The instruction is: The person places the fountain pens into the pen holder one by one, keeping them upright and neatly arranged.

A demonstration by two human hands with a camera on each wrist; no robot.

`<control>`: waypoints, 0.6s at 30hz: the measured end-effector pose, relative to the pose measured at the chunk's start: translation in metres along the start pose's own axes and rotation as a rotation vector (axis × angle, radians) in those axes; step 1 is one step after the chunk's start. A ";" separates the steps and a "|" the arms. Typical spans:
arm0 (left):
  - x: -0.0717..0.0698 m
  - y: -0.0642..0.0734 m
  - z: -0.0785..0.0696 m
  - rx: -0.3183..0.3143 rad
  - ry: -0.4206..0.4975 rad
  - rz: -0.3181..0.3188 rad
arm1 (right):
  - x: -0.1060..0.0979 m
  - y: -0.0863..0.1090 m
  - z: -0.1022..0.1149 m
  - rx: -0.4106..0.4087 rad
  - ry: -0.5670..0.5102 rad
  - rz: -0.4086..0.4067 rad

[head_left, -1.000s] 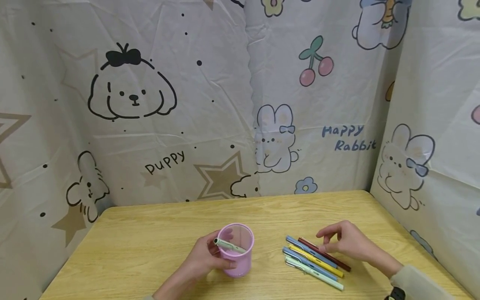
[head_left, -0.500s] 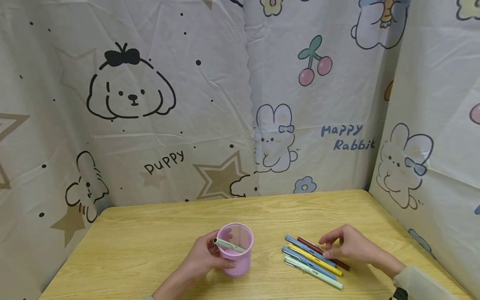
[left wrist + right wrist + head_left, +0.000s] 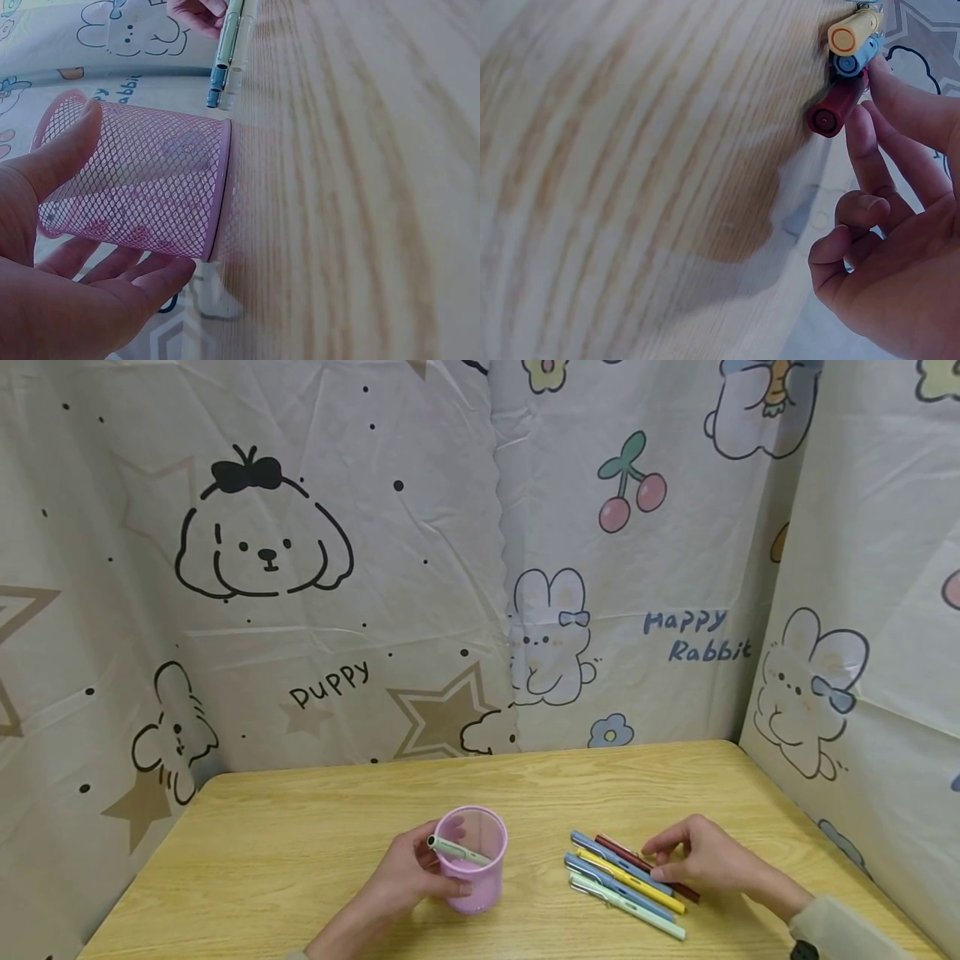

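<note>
My left hand (image 3: 408, 872) grips a pink mesh pen holder (image 3: 483, 889) from its left side, thumb in front and fingers behind. The holder stands upright on the table with one pale green pen (image 3: 459, 852) leaning inside. At the right, my right hand (image 3: 705, 857) pinches a dark red pen (image 3: 617, 848) between thumb and index finger, the other fingers curled loosely. In the right wrist view the thumb and index tips sit on either side of the dark red pen (image 3: 831, 114), close beside a blue pen (image 3: 855, 60).
Left of the dark red pen lie two blue pens, a yellow pen (image 3: 630, 878) and a light green pen (image 3: 645, 920), side by side on the wooden table (image 3: 337, 810). A printed cloth (image 3: 420, 568) hangs along the table's back and sides.
My right hand has lowered slightly toward the dark red pen, its thumb and index finger coming in on it. The left hand and pen holder stay put.
</note>
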State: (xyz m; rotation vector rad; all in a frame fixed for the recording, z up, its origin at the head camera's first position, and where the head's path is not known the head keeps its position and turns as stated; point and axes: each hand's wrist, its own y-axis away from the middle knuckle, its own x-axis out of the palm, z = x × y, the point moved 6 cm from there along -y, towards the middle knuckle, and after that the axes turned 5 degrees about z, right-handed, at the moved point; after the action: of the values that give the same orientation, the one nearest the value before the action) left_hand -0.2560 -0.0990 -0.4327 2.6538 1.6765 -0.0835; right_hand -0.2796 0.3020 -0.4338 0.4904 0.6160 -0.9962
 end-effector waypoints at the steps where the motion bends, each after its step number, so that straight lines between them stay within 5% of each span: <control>1: 0.000 0.000 0.000 0.002 0.000 0.001 | 0.000 0.000 -0.001 -0.001 0.002 0.000; 18: 0.000 -0.001 0.001 0.008 -0.004 0.000 | -0.004 0.002 -0.007 -0.019 -0.011 0.005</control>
State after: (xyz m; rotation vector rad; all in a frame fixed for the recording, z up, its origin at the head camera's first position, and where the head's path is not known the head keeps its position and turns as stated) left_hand -0.2573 -0.0986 -0.4337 2.6572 1.6781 -0.0957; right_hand -0.2810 0.3097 -0.4356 0.4693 0.6134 -0.9870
